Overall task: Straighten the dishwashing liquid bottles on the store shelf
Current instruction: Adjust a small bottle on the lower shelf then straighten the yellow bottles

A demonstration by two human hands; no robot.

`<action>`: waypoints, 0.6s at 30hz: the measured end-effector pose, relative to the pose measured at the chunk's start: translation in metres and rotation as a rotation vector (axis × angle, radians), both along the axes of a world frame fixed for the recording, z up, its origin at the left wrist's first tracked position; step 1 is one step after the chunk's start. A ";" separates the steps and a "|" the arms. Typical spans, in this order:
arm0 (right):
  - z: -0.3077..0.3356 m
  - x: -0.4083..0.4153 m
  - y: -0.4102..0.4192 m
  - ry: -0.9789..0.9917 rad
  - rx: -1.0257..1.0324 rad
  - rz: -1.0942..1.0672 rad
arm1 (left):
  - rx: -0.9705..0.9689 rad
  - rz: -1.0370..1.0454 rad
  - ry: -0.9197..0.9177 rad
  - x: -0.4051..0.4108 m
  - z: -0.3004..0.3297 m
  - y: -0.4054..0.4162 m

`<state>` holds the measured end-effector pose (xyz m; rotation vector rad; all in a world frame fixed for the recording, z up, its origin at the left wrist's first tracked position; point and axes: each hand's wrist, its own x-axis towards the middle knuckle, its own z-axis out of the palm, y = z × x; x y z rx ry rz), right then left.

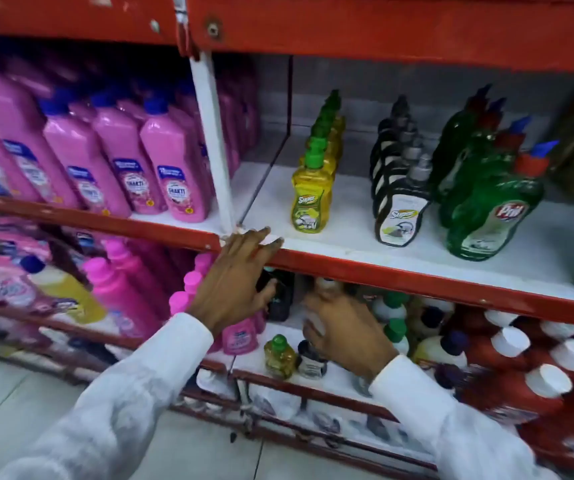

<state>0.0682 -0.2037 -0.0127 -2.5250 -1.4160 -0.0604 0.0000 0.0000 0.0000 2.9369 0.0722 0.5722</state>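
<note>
Up on the white shelf board [365, 237], the dishwashing bottles stand upright in three files running front to back, nozzles up: yellow bottles [309, 199] nearest the white upright post [212, 140], dark bottles [399, 209] beyond them, green bottles [490, 209] farthest, leaning slightly. Past the post stand glossy pink bottles [174, 178]. The left hand [235, 282] lies open, fingers spread over the red shelf lip beside the post, holding nothing. Below the lip, the blurred right hand [344, 334] curls around a small pale bottle [325, 289].
</note>
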 end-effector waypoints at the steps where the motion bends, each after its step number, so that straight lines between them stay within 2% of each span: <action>1: -0.015 -0.001 0.008 0.102 -0.035 -0.012 | -0.008 0.003 0.021 0.000 -0.004 0.002; 4: -0.043 -0.008 0.028 0.238 -0.160 -0.042 | -0.063 0.029 0.039 0.000 -0.007 0.005; 6: -0.061 -0.007 0.044 0.283 -0.173 -0.076 | -0.097 0.029 0.023 0.003 -0.008 0.007; 11: -0.091 -0.006 0.068 0.252 -0.236 -0.115 | -0.149 0.016 -0.026 0.006 -0.009 0.010; 15: -0.082 -0.006 0.071 0.279 -0.263 -0.115 | -0.218 0.048 -0.076 0.009 -0.012 0.011; 18: -0.050 -0.013 0.061 0.303 -0.183 -0.132 | -0.237 0.053 -0.079 0.010 -0.013 0.015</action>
